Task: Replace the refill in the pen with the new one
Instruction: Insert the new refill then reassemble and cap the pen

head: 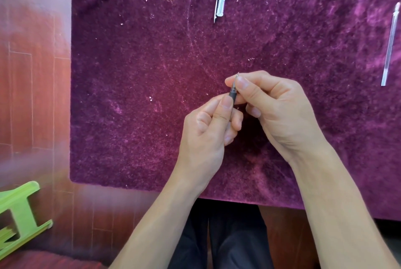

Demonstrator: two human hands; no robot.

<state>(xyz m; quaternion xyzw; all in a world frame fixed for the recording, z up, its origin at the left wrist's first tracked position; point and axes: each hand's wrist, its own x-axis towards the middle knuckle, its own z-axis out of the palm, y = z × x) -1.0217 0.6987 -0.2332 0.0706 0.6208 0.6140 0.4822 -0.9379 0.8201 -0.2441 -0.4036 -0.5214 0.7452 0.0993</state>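
Lime-green plastic stool [19, 212] on floor, far left. Purple fuzzy cloth-covered surface [141, 95]. Left hand [208, 129] pinches dark slim pen [233, 92] low on barrel; right hand [273, 103] pinches tip end. Clear pen cap [219, 6] beyond. Clear thin refill [390, 45] far right.

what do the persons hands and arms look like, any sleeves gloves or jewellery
Both the left hand and the right hand are bare: no gloves, rings, watch or bracelets show. The forearms are uncovered right down to the bottom edge of the picture, so no sleeves are in view. Fingernails are short and unpainted. No marks or tattoos are visible.
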